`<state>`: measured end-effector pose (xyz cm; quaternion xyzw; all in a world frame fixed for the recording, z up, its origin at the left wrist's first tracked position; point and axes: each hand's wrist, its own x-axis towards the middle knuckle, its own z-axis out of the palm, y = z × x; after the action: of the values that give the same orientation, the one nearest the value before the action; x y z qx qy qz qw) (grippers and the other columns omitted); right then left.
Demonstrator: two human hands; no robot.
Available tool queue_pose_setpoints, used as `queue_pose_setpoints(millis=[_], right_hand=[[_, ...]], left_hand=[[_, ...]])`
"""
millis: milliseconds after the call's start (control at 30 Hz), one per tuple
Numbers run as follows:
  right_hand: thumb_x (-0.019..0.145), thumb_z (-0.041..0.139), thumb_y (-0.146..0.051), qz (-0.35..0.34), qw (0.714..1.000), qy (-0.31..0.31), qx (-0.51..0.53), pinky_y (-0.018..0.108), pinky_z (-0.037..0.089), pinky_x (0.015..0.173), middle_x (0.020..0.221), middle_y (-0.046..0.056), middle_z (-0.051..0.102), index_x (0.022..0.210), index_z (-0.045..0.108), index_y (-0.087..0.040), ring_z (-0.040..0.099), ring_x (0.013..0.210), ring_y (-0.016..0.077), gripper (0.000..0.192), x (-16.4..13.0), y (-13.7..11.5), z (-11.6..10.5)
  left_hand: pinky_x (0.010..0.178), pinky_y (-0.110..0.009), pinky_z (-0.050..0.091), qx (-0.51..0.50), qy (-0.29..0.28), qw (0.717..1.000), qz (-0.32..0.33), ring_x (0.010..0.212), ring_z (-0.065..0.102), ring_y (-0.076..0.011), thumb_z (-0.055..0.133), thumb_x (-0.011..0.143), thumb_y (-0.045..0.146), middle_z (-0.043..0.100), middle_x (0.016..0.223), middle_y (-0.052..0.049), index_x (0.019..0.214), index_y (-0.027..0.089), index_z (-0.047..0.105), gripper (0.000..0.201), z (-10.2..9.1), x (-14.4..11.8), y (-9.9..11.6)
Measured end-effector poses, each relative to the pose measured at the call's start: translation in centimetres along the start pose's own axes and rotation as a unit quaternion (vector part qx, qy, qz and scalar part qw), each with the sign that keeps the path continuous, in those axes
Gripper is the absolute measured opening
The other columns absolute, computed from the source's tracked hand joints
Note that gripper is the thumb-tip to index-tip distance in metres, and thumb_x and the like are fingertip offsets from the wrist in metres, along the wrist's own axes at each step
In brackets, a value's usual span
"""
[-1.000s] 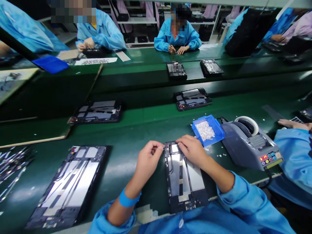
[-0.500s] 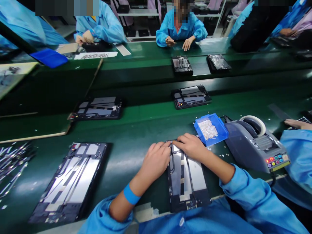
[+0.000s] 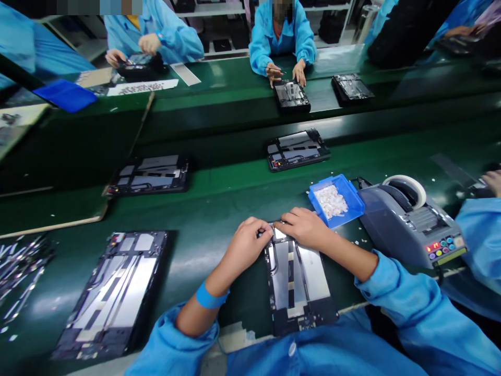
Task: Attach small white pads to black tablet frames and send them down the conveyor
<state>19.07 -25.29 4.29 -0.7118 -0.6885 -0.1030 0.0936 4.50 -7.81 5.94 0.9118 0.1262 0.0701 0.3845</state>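
An opened tablet (image 3: 318, 274) lies in front of me, its inner side up with silver panels, dark strips and cables. At its far left corner my left hand (image 3: 247, 241) is closed, thumb and forefinger pinched together. Whatever sits between those fingertips is too small to make out. My right hand (image 3: 304, 227) rests across the tablet's far end, fingers stretched out toward the left hand and touching the surface. Beyond the right hand stands a blue tray (image 3: 354, 201) of small whitish pieces (image 3: 332, 201).
A grey tape dispenser (image 3: 415, 230) stands at right, beside a co-worker's sleeve (image 3: 479, 230). Another opened tablet (image 3: 117, 287) lies at left, near a pile of thin strips (image 3: 23, 271). More tablets (image 3: 299, 149) lie on the green table (image 3: 219, 201). Co-workers sit opposite.
My left hand's fingers have drawn back slightly from the tablet's corner into a pinch. My right hand stays at the far end. Across the table, a co-worker's hands have come down to a device.
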Motion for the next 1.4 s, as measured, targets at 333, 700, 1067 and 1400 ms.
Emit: queue_pose_setpoints(millis=[333, 700, 1067, 1400], right_hand=[[0.105, 0.052, -0.021, 0.013, 1.0, 0.009, 0.014, 0.034, 0.035, 0.073, 0.1, 0.009, 0.064, 0.124, 0.069, -0.021, 0.047, 0.09, 0.0227, 0.025, 0.0, 0.1, 0.4], [0.105, 0.052, -0.021, 0.011, 1.0, 0.008, 0.015, 0.035, 0.034, 0.073, 0.101, 0.009, 0.064, 0.124, 0.068, -0.021, 0.047, 0.09, 0.0229, 0.025, -0.1, 0.1, 0.5], [0.106, 0.051, -0.022, 0.013, 1.0, 0.011, 0.01, 0.036, 0.034, 0.073, 0.101, 0.009, 0.065, 0.124, 0.069, -0.021, 0.048, 0.09, 0.0232, 0.026, -0.1, 0.0, 0.5], [0.107, 0.046, -0.02, 0.012, 1.0, -0.008, -0.007, 0.036, 0.034, 0.074, 0.104, 0.009, 0.065, 0.131, 0.065, -0.023, 0.047, 0.09, 0.0235, 0.031, 0.1, -0.1, 0.0]], left_hand=[[0.069, -0.033, 0.043, 0.061, -0.01, 0.997, -0.036, 0.078, 0.058, -0.0221, 0.057, 0.09, 0.028, 0.062, 0.078, -0.004, 0.08, 0.021, 0.069, 0.017, 0.6, 1.8, -0.2], [0.073, -0.034, 0.043, 0.105, 0.005, 0.994, -0.036, 0.084, 0.059, -0.0237, 0.054, 0.094, 0.026, 0.064, 0.081, -0.005, 0.079, 0.022, 0.066, 0.019, 1.2, 1.6, 0.0], [0.075, -0.034, 0.043, 0.065, 0.105, 0.989, -0.08, 0.083, 0.057, -0.0219, 0.062, 0.086, 0.025, 0.057, 0.083, -0.001, 0.088, 0.023, 0.055, 0.008, 2.9, 1.0, -0.9], [0.071, -0.031, 0.042, -0.001, 0.056, 0.991, -0.125, 0.08, 0.055, -0.0186, 0.064, 0.079, 0.022, 0.053, 0.084, 0.001, 0.091, 0.022, 0.054, 0.016, 2.3, 2.1, -1.3]])
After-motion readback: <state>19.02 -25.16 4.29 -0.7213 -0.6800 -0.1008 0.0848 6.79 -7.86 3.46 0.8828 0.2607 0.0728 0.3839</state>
